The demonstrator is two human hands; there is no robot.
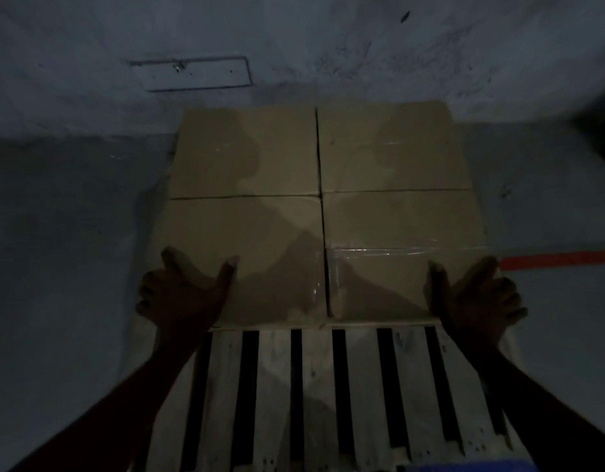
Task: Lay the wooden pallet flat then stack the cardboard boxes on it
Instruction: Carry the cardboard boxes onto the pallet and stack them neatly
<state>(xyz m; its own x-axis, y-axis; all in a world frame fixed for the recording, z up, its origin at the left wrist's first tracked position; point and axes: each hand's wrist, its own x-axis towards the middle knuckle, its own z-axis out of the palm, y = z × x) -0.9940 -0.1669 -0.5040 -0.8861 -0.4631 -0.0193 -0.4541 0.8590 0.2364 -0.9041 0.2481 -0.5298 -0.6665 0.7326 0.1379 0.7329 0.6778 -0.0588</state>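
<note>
A pale wooden pallet (323, 396) lies flat on the floor, its slats running away from me. Several brown cardboard boxes stand on its far half in a tight two-by-two block. My left hand (182, 294) is at the outer left corner of the near left box (246, 240), thumb up against its front face and fingers loosely curled beside its left side. My right hand (478, 294) mirrors this at the right corner of the near right box (400, 247), which has shiny clear tape across it. The far boxes (314, 148) sit behind them. The scene is dim.
The floor is grey concrete (73, 233), with a grey wall behind the boxes bearing a rectangular outline (192, 73). A red tape line (560, 258) runs on the floor at the right. Something blue (464, 467) shows at the bottom edge.
</note>
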